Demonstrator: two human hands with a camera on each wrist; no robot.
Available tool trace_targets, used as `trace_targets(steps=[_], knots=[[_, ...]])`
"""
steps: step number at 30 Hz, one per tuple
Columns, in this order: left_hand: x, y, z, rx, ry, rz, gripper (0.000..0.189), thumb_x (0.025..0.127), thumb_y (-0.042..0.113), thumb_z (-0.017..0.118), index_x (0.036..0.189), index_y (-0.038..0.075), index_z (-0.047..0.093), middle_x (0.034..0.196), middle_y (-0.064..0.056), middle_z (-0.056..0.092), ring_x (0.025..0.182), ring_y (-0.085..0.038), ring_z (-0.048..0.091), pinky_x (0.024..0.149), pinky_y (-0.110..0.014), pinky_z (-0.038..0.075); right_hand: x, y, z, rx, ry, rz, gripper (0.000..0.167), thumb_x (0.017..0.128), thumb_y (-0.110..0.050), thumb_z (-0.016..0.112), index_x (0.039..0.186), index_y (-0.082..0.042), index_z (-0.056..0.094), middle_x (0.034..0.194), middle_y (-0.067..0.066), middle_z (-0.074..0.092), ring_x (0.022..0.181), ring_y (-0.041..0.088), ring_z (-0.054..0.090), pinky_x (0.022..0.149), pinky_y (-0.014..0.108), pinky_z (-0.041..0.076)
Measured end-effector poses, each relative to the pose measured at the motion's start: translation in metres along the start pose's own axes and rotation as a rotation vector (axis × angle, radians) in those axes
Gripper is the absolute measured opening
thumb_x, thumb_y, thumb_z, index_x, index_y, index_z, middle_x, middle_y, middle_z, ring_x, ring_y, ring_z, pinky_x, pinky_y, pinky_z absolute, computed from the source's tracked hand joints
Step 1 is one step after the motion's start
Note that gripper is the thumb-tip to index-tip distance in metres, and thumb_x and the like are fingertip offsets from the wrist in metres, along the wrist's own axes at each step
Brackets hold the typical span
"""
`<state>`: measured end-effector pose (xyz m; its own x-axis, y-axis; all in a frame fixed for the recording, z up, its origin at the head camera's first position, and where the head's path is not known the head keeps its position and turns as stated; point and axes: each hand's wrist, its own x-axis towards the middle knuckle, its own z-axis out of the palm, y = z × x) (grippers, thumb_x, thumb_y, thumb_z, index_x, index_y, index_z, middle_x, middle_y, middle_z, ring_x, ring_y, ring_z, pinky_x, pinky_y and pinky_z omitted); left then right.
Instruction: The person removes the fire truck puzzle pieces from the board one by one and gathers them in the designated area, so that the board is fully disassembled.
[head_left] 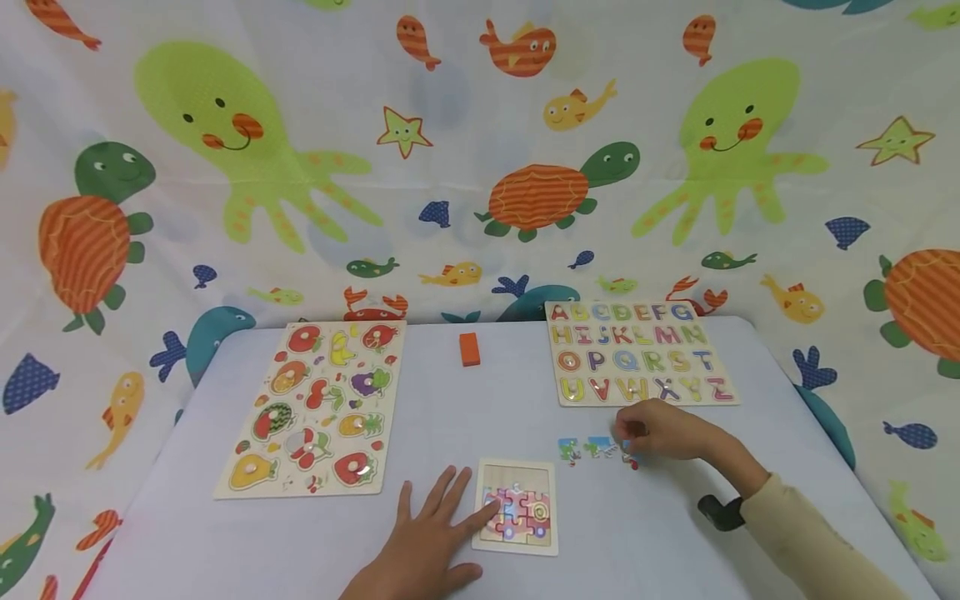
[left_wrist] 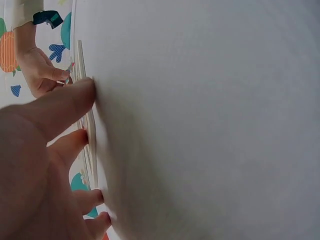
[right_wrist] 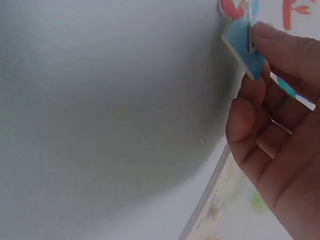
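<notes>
My left hand (head_left: 429, 540) lies on the table with its fingers spread, the index fingertip resting on a small jigsaw puzzle (head_left: 517, 546) in a pale wooden frame. Pink pieces fill the lower part of that frame; bare wood shows along its top. To the right, my right hand (head_left: 663, 429) pinches a jigsaw piece (right_wrist: 245, 42), blue with a bit of red, between thumb and fingers. In the head view the hand partly covers it. Beside it on the table are two more blue and green jigsaw pieces, one at the left (head_left: 568, 450) and one in the middle (head_left: 599, 447).
A fruit peg puzzle board (head_left: 300, 446) lies at the left. Behind my right hand is an alphabet puzzle board (head_left: 637, 333). An orange block (head_left: 469, 349) stands near the table's back edge. A patterned curtain (head_left: 450, 150) hangs behind the white table (head_left: 300, 550).
</notes>
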<state>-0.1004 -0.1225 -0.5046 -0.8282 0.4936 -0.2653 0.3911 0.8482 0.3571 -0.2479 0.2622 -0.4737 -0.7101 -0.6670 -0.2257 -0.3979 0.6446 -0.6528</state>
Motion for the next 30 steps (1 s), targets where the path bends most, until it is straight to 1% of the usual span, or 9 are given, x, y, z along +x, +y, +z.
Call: trace_targets(steps=[7,13,16,19,22,25,27,28,30], knots=[[0.000,-0.001,0.002,0.023,0.014,0.002,0.073,0.088,0.055,0.073,0.154,0.043,0.044,0.169,-0.008,0.022,0.154,-0.037,0.014,0.108,-0.083,0.013,0.006,-0.001,0.002,-0.120,0.044,0.008,0.021,0.088,-0.001,0.074,0.085,-0.018,0.063,0.077,-0.010,0.053,0.076,0.008,0.050,0.066,0.025,0.045],[-0.001,0.000,0.002,0.015,-0.003,-0.007,0.072,0.088,0.055,0.073,0.154,0.043,0.044,0.169,-0.008,0.021,0.155,-0.036,0.013,0.109,-0.082,0.012,0.008,-0.007,0.007,-0.201,0.062,0.038,0.020,0.089,-0.002,0.076,0.087,-0.017,0.064,0.080,-0.011,0.054,0.077,0.009,0.049,0.066,0.025,0.046],[-0.002,0.000,0.001,0.018,-0.002,-0.010,0.073,0.088,0.054,0.074,0.154,0.042,0.044,0.169,-0.009,0.022,0.154,-0.037,0.014,0.108,-0.083,0.012,0.009,-0.010,0.010,-0.286,0.083,0.066,0.020,0.088,-0.005,0.078,0.089,-0.017,0.063,0.082,-0.011,0.052,0.077,0.009,0.048,0.067,0.026,0.045],[-0.002,-0.001,0.000,0.016,-0.006,-0.014,0.074,0.088,0.054,0.074,0.154,0.043,0.044,0.169,-0.009,0.022,0.154,-0.037,0.013,0.108,-0.083,0.012,0.010,-0.018,0.016,-0.386,0.128,0.089,0.020,0.086,-0.008,0.081,0.096,-0.016,0.066,0.089,-0.009,0.054,0.080,0.010,0.048,0.068,0.027,0.047],[-0.002,-0.002,0.000,0.013,-0.012,-0.013,0.074,0.088,0.054,0.074,0.154,0.043,0.044,0.169,-0.009,0.022,0.155,-0.037,0.013,0.109,-0.082,0.012,0.012,-0.032,0.026,-0.463,0.182,0.047,0.027,0.085,-0.012,0.083,0.109,-0.014,0.070,0.106,-0.003,0.060,0.093,0.013,0.055,0.076,0.030,0.054],[-0.002,-0.002,0.000,0.023,-0.012,-0.009,0.073,0.088,0.055,0.073,0.154,0.044,0.043,0.169,-0.008,0.022,0.155,-0.037,0.013,0.109,-0.082,0.013,0.021,-0.054,0.040,-0.492,0.205,-0.050,0.036,0.087,-0.016,0.082,0.121,-0.014,0.071,0.126,0.005,0.060,0.107,0.019,0.059,0.087,0.036,0.058],[-0.001,-0.002,0.000,0.027,-0.010,-0.007,0.073,0.088,0.055,0.073,0.154,0.044,0.043,0.169,-0.008,0.022,0.155,-0.037,0.013,0.109,-0.082,0.013,0.029,-0.071,0.051,-0.476,0.172,-0.110,0.038,0.089,-0.019,0.080,0.126,-0.016,0.070,0.131,0.006,0.058,0.112,0.020,0.060,0.090,0.038,0.057],[-0.001,-0.002,0.000,0.027,-0.010,-0.006,0.073,0.089,0.055,0.073,0.154,0.044,0.043,0.169,-0.008,0.022,0.155,-0.037,0.013,0.109,-0.082,0.013,0.033,-0.079,0.057,-0.461,0.143,-0.133,0.039,0.091,-0.020,0.078,0.128,-0.017,0.069,0.132,0.006,0.058,0.111,0.019,0.060,0.091,0.037,0.057],[0.000,-0.001,0.001,0.026,-0.013,-0.006,0.073,0.089,0.055,0.073,0.154,0.043,0.043,0.169,-0.008,0.022,0.155,-0.037,0.013,0.109,-0.082,0.013,0.042,-0.094,0.070,-0.432,0.072,-0.170,0.039,0.093,-0.023,0.076,0.131,-0.019,0.068,0.129,0.004,0.059,0.104,0.014,0.060,0.088,0.032,0.058]])
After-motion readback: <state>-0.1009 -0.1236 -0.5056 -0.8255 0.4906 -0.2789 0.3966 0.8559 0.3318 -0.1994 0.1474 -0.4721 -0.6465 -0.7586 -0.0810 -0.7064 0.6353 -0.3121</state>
